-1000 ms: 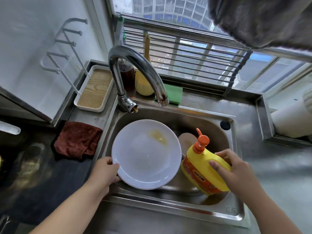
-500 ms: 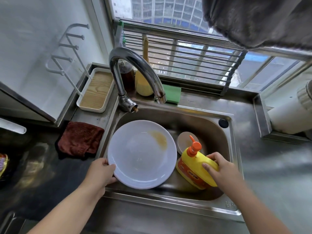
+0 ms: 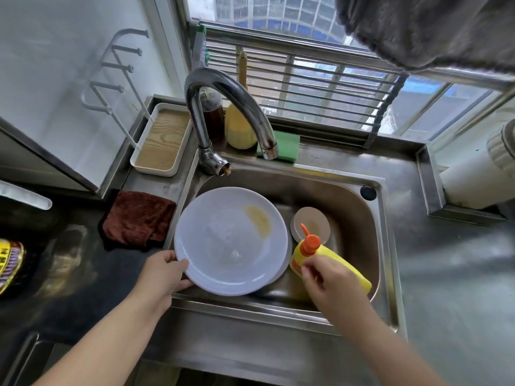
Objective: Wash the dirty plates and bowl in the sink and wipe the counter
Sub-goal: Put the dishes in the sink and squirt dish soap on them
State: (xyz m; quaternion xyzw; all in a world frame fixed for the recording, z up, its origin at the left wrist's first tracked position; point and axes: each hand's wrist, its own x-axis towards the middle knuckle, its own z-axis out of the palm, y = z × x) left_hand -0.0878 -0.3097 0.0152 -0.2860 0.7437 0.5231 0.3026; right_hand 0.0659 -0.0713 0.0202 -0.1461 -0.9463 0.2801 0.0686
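Left hand (image 3: 161, 270) grips the near-left rim of the big white round plate (image 3: 231, 240), thumb on top, fingers curled under the edge. Plate sits tilted inside the stainless steel sink (image 3: 373, 263), left half, leaning toward the front wall. Yellowish grease smear on its upper right. A second plate rim seems to show under its right edge, can't confirm.

Right hand (image 3: 331, 282) is wrapped round the yellow dish-soap bottle with orange pump nozzle (image 3: 309, 243), fingers curled over the body; bottle tipped, nozzle pointing toward the plate, just beside its right rim. Small beige bowl (image 3: 310, 225) lies on the sink floor behind the bottle. No water running from the curved chrome faucet (image 3: 223, 107) at the sink's back-left corner.

Looks like the soap-dosing step; no washing done yet.

Risks:
- Plate held by one edge pinch only. Soap on the rim makes it slick, it could slide and knock the sink wall or the bowl.
- Nozzle sits close to the rim, so a squeeze could miss and go down the sink.
- Over-squeeze means excess foam and a longer rinse.
- Green sponge (image 3: 287, 143) is behind the sink, past the faucet; both hands busy, so something must be put down first.

Dark red folded cloth (image 3: 136, 218) lies left of the sink, on the dark counter (image 3: 69, 288), unused.
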